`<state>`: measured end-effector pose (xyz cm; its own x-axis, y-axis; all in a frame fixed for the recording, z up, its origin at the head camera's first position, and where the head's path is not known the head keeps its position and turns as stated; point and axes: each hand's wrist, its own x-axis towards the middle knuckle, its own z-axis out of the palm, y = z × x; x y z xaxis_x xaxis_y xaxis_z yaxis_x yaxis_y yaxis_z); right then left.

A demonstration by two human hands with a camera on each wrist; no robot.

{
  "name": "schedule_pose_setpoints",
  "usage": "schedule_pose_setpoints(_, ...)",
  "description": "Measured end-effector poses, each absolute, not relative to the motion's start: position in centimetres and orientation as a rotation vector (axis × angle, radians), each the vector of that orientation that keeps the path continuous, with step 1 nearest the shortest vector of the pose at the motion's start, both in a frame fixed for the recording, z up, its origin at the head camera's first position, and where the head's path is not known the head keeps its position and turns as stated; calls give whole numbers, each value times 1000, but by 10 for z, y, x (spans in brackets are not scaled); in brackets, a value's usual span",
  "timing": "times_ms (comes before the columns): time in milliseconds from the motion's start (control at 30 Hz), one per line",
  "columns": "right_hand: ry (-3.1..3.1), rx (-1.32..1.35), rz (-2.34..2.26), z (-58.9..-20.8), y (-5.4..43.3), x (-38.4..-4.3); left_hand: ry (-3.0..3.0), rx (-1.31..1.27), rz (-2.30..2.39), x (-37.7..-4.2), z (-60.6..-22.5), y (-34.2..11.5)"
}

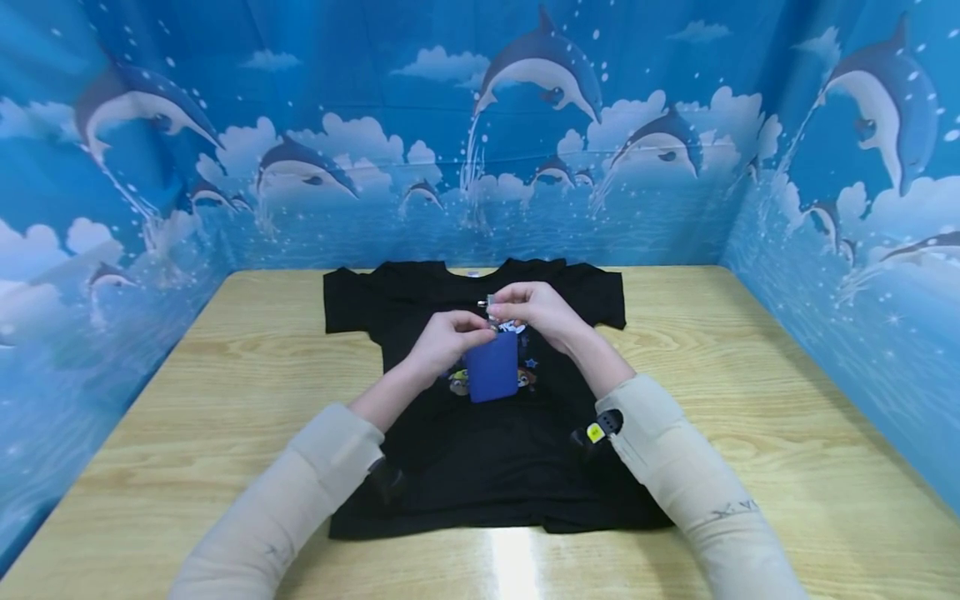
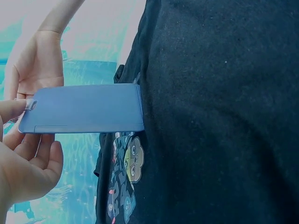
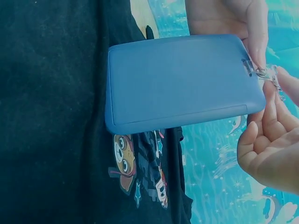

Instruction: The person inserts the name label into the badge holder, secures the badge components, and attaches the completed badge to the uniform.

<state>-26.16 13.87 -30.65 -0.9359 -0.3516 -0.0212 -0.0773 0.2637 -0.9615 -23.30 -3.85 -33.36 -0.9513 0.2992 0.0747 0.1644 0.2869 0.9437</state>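
A blue badge holder (image 1: 492, 368) hangs by its slotted end above a black T-shirt (image 1: 480, 475). My left hand (image 1: 447, 342) pinches the top of the holder, at the clear strap (image 3: 262, 73) that passes through its slot. Just above, my right hand (image 1: 538, 310) pinches the small metal clip (image 1: 491, 303) joined to that strap. In the left wrist view the flat face of the badge holder (image 2: 86, 108) shows between both hands. Fingers partly hide the clip in every view.
The T-shirt lies spread out on a light wooden table (image 1: 750, 400), its neck at the far side and a cartoon print (image 1: 459, 383) on its front. Blue dolphin-patterned curtains (image 1: 420, 108) enclose the table at the back and sides.
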Motion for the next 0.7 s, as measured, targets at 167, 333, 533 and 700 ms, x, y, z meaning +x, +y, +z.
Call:
schedule_pose_setpoints(167, 2331, -413, -1767, -305, 138, -260, 2426, 444, 1695, -234, -332, -38)
schedule_pose_setpoints(333, 2369, -439, -1791, -304, 137, -259, 2447, 485, 1678, -236, -330, -38)
schedule_pose_setpoints(533, 2403, -419, -1843, -303, 137, -257, 2491, 556, 1686, -238, -328, -37)
schedule_pose_setpoints(700, 2419, -437, -1892, -303, 135, -255, 2507, 618, 1676, -237, -327, -35)
